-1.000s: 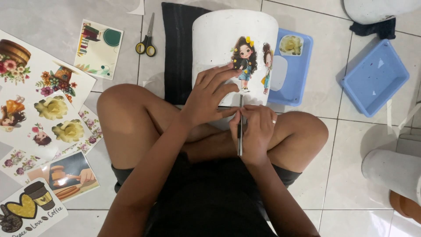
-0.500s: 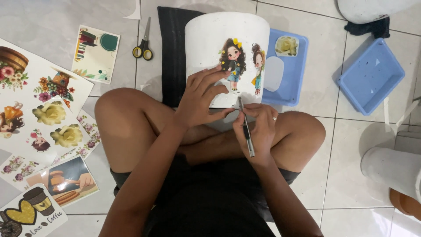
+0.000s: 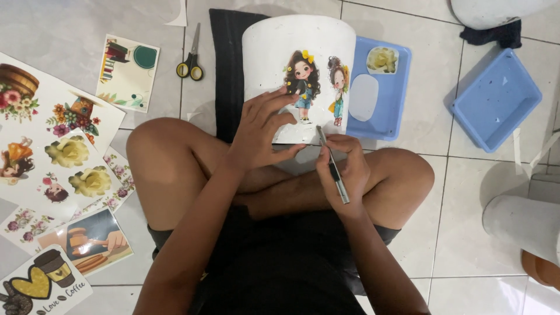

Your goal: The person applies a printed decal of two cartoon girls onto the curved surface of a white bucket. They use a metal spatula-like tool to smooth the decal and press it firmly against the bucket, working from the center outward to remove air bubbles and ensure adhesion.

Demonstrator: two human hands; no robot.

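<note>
Grey floor tiles [image 3: 443, 192] carry scattered sticker sheets [image 3: 52, 146], yellow-handled scissors [image 3: 190, 61] and two blue trays [image 3: 496, 99]. Across the seated person's crossed legs lies a white pot [image 3: 294, 52] bearing two cartoon girl stickers [image 3: 315, 84]. Left hand [image 3: 259, 134] rests spread and flat on the pot's side, gripping nothing. Right hand [image 3: 344, 172] is clenched around a slim metal craft knife [image 3: 333, 166], its tip at the pot's lower rim.

- You sit on a floor [image 3: 466, 192] of pale grey tiles with dark grout lines.
- Even, soft light falls on it, and your shadows are faint.
- No walls or windows show from your view.
</note>
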